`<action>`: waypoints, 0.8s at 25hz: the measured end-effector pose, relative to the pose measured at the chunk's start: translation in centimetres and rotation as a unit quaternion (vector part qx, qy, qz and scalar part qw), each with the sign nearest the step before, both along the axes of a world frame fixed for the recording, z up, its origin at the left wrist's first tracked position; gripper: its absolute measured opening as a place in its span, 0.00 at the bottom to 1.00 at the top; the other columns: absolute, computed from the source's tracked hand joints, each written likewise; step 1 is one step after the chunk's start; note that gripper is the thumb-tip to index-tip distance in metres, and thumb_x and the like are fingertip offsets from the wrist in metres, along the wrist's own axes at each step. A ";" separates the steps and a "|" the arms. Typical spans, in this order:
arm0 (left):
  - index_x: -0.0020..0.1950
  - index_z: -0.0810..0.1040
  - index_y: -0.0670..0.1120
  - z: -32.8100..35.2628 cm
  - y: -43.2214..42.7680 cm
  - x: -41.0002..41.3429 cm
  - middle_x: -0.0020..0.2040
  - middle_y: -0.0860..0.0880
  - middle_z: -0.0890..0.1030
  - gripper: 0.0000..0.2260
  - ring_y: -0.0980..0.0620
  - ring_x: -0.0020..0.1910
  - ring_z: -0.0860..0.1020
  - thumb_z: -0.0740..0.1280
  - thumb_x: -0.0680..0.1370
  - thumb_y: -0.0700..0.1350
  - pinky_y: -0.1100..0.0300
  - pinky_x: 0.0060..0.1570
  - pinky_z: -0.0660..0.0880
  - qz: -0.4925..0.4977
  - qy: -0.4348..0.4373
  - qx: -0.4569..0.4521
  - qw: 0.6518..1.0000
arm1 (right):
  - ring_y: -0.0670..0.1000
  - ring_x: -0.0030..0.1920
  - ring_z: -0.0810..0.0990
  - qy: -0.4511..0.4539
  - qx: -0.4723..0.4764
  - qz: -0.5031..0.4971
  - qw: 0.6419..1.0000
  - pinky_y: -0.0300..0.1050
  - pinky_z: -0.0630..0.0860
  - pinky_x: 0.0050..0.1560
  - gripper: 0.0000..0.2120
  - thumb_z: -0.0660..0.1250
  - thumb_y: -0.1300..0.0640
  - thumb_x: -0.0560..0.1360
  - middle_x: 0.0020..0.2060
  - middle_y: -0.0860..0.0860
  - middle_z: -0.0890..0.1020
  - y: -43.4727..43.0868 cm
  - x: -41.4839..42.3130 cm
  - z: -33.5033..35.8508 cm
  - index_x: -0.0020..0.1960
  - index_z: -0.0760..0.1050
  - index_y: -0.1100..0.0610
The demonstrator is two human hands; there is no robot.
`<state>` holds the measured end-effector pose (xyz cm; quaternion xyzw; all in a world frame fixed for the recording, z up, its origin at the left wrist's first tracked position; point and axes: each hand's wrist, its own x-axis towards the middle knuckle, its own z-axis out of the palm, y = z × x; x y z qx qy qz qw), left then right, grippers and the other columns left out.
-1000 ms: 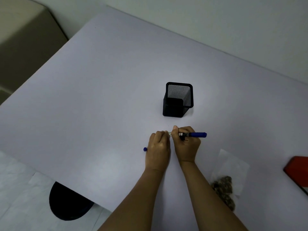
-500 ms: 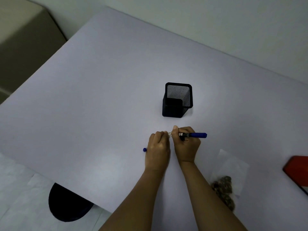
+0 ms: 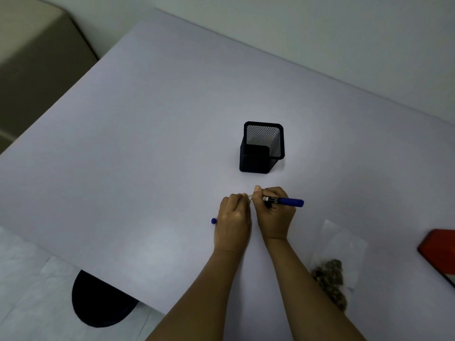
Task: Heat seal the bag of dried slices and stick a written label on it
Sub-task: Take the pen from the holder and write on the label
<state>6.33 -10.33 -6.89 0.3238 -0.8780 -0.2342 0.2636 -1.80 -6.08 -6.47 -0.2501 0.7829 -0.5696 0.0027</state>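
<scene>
Two hands meet on the worktop: the right hand grips a blue marker; the left hand is curled, pinching something small; the bag of dried slices lies just right of the right forearm.

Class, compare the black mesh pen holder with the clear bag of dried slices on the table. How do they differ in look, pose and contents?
The pen holder is black metal mesh; the bag is clear plastic. The pen holder stands upright, while the bag lies flat. The pen holder looks empty, while the bag holds brownish dried slices bunched at its near end. Both rest on the pale table, untouched by either hand.
</scene>
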 end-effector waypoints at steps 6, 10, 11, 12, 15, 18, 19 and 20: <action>0.46 0.82 0.36 -0.1 0.0 -0.1 0.40 0.42 0.83 0.12 0.46 0.38 0.81 0.76 0.64 0.31 0.61 0.40 0.79 0.000 -0.002 -0.001 1.000 | 0.48 0.33 0.77 0.024 0.007 -0.021 0.999 0.25 0.72 0.36 0.13 0.66 0.55 0.72 0.29 0.58 0.80 0.0 -0.1 -0.3 0.34 0.77 0.63; 0.46 0.82 0.36 -0.2 -0.1 0.0 0.40 0.42 0.82 0.12 0.47 0.37 0.81 0.76 0.65 0.31 0.61 0.40 0.79 -0.002 -0.004 0.002 1.000 | 0.47 0.34 0.77 0.031 0.013 -0.028 0.999 0.23 0.71 0.38 0.13 0.65 0.55 0.72 0.29 0.58 0.81 -0.1 0.0 -0.2 0.34 0.77 0.64; 0.46 0.82 0.36 -0.2 0.0 -0.1 0.40 0.42 0.82 0.12 0.47 0.37 0.81 0.76 0.65 0.31 0.60 0.39 0.79 -0.002 -0.005 0.003 1.000 | 0.45 0.34 0.77 0.034 0.014 -0.042 0.998 0.22 0.70 0.38 0.14 0.65 0.55 0.72 0.29 0.56 0.81 -0.1 -0.1 -0.2 0.34 0.77 0.64; 0.46 0.81 0.37 -0.2 0.0 -0.1 0.39 0.42 0.82 0.11 0.47 0.37 0.80 0.75 0.66 0.31 0.60 0.39 0.79 -0.001 -0.008 0.003 1.000 | 0.44 0.35 0.76 0.022 0.011 -0.062 0.998 0.22 0.70 0.38 0.14 0.64 0.54 0.73 0.29 0.55 0.81 -0.1 -0.2 -0.1 0.34 0.78 0.64; 0.45 0.80 0.37 -0.1 -0.1 -0.2 0.38 0.43 0.80 0.09 0.47 0.36 0.79 0.74 0.67 0.31 0.59 0.37 0.79 0.000 -0.008 0.003 1.000 | 0.40 0.34 0.78 -0.044 -0.011 -0.119 0.992 0.23 0.71 0.38 0.14 0.66 0.53 0.74 0.30 0.53 0.81 -0.1 -0.5 0.1 0.37 0.79 0.63; 0.43 0.80 0.38 0.1 -0.2 -0.2 0.38 0.43 0.80 0.06 0.48 0.35 0.79 0.73 0.69 0.32 0.59 0.36 0.79 0.007 0.002 0.006 1.000 | 0.39 0.31 0.80 -0.130 -0.043 -0.158 0.978 0.33 0.78 0.37 0.08 0.67 0.56 0.74 0.31 0.51 0.81 0.2 -1.0 1.2 0.40 0.80 0.60; 0.43 0.79 0.38 0.1 -0.2 -0.3 0.38 0.43 0.80 0.05 0.48 0.35 0.79 0.72 0.70 0.33 0.59 0.37 0.79 0.011 0.004 0.007 1.000 | 0.39 0.30 0.80 -0.153 -0.053 -0.167 0.972 0.33 0.78 0.37 0.08 0.67 0.56 0.75 0.31 0.50 0.81 0.4 -1.3 1.7 0.41 0.80 0.59; 0.44 0.79 0.38 0.1 -0.2 -0.4 0.38 0.43 0.80 0.04 0.48 0.36 0.79 0.71 0.71 0.33 0.59 0.37 0.79 0.017 0.005 0.012 1.000 | 0.39 0.29 0.80 -0.173 -0.062 -0.174 0.967 0.32 0.78 0.36 0.08 0.66 0.55 0.75 0.30 0.49 0.81 0.7 -1.7 2.4 0.40 0.79 0.57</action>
